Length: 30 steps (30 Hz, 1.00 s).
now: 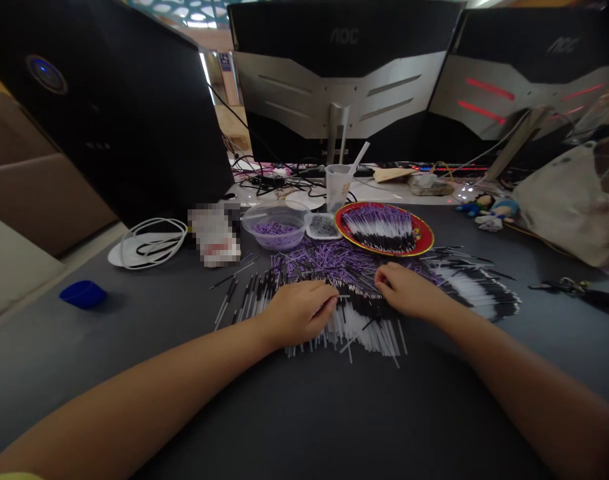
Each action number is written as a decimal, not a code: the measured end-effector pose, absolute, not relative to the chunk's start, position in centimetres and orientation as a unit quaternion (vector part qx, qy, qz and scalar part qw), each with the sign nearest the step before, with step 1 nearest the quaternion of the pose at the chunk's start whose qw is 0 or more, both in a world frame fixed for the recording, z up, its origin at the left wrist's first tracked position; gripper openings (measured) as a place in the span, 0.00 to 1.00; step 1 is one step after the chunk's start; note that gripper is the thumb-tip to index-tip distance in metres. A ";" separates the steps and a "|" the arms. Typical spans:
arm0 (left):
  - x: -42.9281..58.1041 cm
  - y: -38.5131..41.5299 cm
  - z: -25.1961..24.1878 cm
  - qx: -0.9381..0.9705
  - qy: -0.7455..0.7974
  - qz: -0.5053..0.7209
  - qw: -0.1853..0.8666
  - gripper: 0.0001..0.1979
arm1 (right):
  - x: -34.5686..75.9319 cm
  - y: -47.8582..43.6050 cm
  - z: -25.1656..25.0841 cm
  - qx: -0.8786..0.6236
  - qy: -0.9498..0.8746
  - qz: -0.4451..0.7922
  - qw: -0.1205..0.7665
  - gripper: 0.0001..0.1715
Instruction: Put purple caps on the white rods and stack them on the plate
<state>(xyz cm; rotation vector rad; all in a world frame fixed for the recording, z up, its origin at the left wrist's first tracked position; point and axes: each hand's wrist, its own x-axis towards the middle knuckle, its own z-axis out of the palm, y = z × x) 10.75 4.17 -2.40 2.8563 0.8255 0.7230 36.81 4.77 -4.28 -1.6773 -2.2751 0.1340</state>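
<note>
Black-tipped white plastic sticks [371,340] lie loosely heaped.

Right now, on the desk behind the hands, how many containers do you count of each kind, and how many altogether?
Clear plastic bowl: 1
Clear plastic cup: 1
Red plate: 1
Small clear tray: 1
Total: 4

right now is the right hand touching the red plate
Apart: the head view shows the right hand lying below the red plate, with a plain gap of scattered purple sticks between them.
</note>
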 end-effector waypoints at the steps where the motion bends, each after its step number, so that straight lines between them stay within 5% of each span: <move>1: 10.8 4.1 -2.5 0.932 0.268 0.240 0.044 0.13 | 36.7 4.6 -4.3 -0.585 -0.795 0.033 0.159 0.06; 6: 10.7 4.0 -2.7 0.924 0.252 0.276 0.083 0.13 | 35.7 3.7 -3.1 -0.596 -0.769 0.038 0.230 0.04; 14: 10.6 4.1 -2.6 0.906 0.250 0.309 0.145 0.11 | 32.6 0.9 -1.2 -0.494 -0.695 0.385 0.353 0.12; 30: 10.6 4.4 -3.0 0.928 0.212 0.280 0.123 0.15 | 31.8 -0.6 0.4 -0.456 -0.806 0.190 0.327 0.08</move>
